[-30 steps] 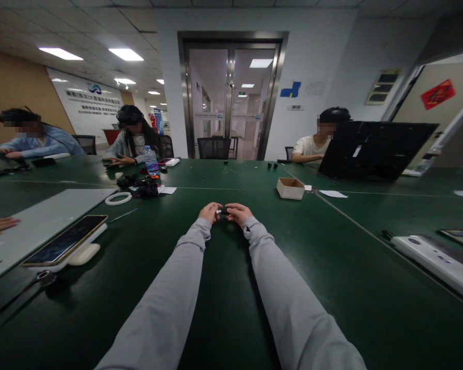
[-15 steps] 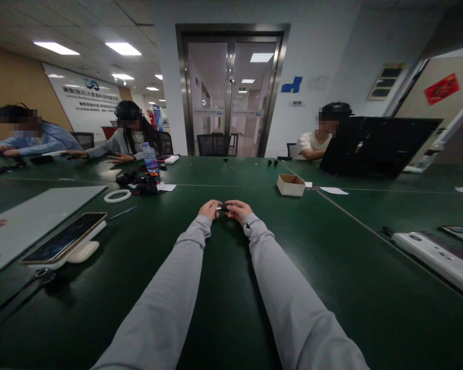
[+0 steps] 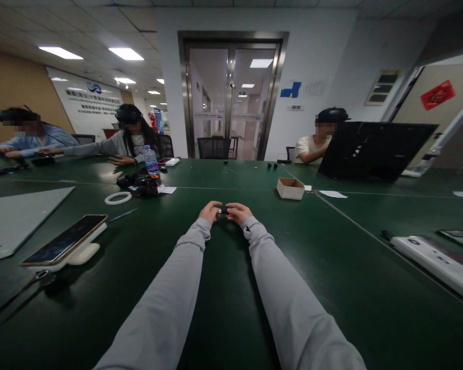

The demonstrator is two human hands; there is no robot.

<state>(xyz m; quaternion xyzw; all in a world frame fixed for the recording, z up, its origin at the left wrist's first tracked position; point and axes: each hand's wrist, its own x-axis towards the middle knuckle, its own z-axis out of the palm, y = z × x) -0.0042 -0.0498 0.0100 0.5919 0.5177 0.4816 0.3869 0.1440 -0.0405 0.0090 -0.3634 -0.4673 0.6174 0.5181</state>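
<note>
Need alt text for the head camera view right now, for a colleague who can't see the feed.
Both hands, left hand and right hand, meet over a green table, pinching a small dark part between them. A phone lies to the left, a small cardboard box ahead right; three people sit at the far side.

On the dark green table, the left hand and right hand meet, fingers pinched on a small black part with a silvery end. Far right sits a small open cardboard box; near left lies a dark-screened smartphone.
</note>
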